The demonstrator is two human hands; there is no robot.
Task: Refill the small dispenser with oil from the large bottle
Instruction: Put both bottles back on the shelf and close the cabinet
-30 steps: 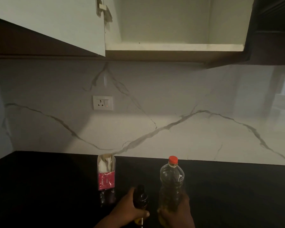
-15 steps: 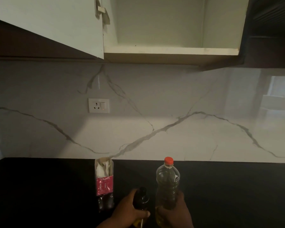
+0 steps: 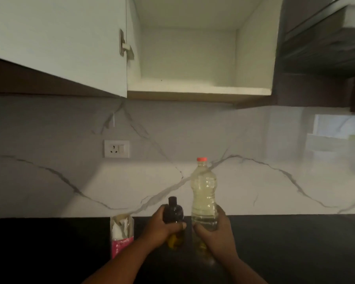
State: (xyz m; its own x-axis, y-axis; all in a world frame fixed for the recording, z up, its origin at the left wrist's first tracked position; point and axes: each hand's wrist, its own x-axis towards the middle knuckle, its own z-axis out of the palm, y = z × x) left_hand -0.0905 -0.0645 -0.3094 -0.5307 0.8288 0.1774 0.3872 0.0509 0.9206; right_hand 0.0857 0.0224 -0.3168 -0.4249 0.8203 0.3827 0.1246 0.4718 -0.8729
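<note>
Dispenser [image 3: 173, 212] gripped by left hand [image 3: 162, 228] | large bottle [image 3: 203, 193] gripped by right hand [image 3: 213, 232] | both capped | risk: oil spilled through narrow neck

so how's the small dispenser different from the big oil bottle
The dispenser is short with a dark top and black cap; the oil bottle is much taller, clear, with an orange-red cap. The bottle shows pale yellow oil through most of its height; the dispenser shows only a bit of yellow low down. The left hand grips the dispenser, the right hand the bottle. Both are upright and capped.
</note>
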